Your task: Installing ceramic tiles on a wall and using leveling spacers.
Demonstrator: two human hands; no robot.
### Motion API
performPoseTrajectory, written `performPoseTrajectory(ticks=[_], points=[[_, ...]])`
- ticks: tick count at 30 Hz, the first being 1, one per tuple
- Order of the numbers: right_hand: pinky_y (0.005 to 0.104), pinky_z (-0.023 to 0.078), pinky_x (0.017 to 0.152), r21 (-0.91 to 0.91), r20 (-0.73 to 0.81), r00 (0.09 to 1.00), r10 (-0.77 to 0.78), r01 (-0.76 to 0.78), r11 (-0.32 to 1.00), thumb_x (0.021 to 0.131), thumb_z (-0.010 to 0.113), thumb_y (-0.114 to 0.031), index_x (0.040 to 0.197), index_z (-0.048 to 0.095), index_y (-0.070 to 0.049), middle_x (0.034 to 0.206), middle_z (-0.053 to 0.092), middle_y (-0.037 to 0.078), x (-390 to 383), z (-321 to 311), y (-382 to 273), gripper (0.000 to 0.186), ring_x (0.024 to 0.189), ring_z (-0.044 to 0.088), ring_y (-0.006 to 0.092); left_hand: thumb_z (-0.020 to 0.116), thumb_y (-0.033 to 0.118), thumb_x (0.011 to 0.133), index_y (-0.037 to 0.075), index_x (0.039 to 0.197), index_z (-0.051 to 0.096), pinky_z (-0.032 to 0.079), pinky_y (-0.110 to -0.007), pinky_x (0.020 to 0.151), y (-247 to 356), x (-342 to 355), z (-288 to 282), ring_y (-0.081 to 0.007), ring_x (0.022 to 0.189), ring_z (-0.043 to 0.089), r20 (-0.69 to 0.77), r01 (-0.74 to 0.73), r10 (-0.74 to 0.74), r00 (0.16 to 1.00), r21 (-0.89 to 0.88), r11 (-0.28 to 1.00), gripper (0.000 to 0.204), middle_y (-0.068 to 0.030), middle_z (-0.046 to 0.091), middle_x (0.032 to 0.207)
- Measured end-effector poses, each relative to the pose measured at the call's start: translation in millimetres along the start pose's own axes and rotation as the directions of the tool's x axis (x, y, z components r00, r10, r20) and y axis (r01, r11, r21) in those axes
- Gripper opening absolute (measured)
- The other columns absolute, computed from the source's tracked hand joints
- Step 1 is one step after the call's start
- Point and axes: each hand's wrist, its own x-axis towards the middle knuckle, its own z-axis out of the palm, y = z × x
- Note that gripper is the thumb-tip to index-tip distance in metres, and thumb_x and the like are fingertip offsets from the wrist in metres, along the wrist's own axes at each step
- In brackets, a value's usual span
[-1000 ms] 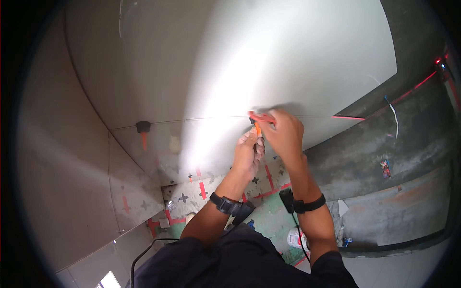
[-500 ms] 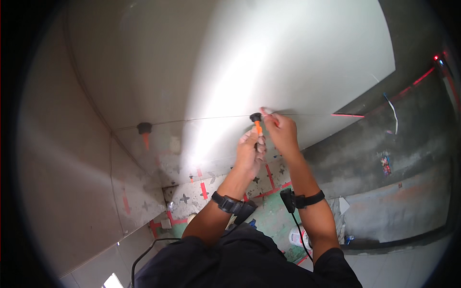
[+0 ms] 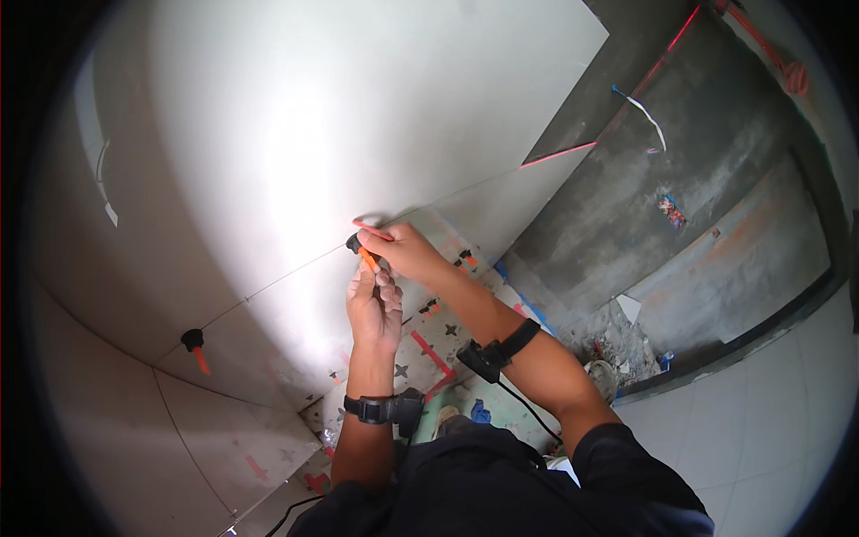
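Observation:
A black-capped tile leveler with an orange handle [image 3: 368, 260] sits at the thin joint between large pale tiles [image 3: 447, 107]. My left hand [image 3: 374, 315] pinches that handle from below, its fingertips dusted white. Just to the right, my right hand [image 3: 413, 252] is closed on a thin red stick [image 3: 370, 229], whose tip points left over the joint, just above the leveler's black cap. The right fingertips are right beside the leveler; whether they touch it is hidden. Farther left along the same joint, a second tile leveler [image 3: 193, 342] stands in place by itself.
Several more levelers and black crosses lie on the littered surface [image 3: 450, 330] below my hands, with red tape strips. At right is a rough grey wall [image 3: 608, 197] with a white cable [image 3: 650, 121] and bunched wires [image 3: 671, 211]. Rubble [image 3: 617, 345] lies at its foot.
The view has turned and shifted right, so the hands and leveler appear farther left. The left hand still grips the orange handle. The right hand's red stick now lies above the cap.

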Motion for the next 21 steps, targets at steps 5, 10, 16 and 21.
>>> performPoseTrajectory(ticks=[5, 10, 16, 21], points=[[0.0364, 0.044, 0.049, -0.944, 0.057, 0.822, -0.567, 0.229, 0.237, 0.071, 0.073, -0.021, 0.069, 0.065, -0.006, 0.058, 0.057, 0.007, -18, 24, -43, 0.017, 0.051, 0.06, 0.0221, 0.049, 0.017, 0.105, 0.008, 0.098, 0.056, 0.035, -0.019, 0.045, 0, -1, 3, -0.0042, 0.054, 0.045, -0.095, -0.04, 0.041, 0.995, 0.013, 0.999, 0.013, 0.0032, 0.054, 0.074], [0.047, 0.046, 0.045, -0.965, 0.252, 0.931, -0.263, 0.223, -0.136, 0.064, 0.073, -0.019, 0.068, 0.067, -0.008, 0.064, 0.064, 0.013, -7, 36, -58, 0.012, 0.056, 0.066, 0.028, 0.051, 0.014, 0.102, 0.009, 0.097, 0.057, 0.034, -0.018, 0.044, -2, 0, 0, -0.0028, 0.054, 0.044, -0.075, -0.044, 0.048, 0.996, 0.058, 0.997, 0.009, 0.0054, 0.054, 0.073], [0.0387, 0.048, 0.056, -0.909, 0.062, 0.95, -0.305, 0.179, 0.376, 0.081, 0.068, -0.021, 0.076, 0.071, -0.003, 0.066, 0.066, 0.015, -10, 13, -43, 0.019, 0.057, 0.066, 0.0235, 0.054, 0.017, 0.102, 0.01, 0.093, 0.056, 0.034, -0.017, 0.043, -13, 4, -7, -0.002, 0.054, 0.044, -0.005, 0.04, -0.042, 0.999, -0.199, 0.979, 0.011, 0.0056, 0.052, 0.072], [0.0268, 0.039, 0.049, -0.187, -0.019, 0.999, -0.046, 0.042, 0.981, 0.094, 0.065, -0.035, 0.076, 0.067, 0.0, 0.058, 0.055, 0.0, -12, 11, -25, 0.04, 0.049, 0.049, 0.0076, 0.052, 0.025, 0.105, 0.009, 0.094, 0.055, 0.034, -0.017, 0.043, -10, 2, 0, -0.0031, 0.055, 0.043, 0.03, 0.002, 0.006, 1.0, -0.249, 0.968, 0.02, 0.0046, 0.052, 0.073]])
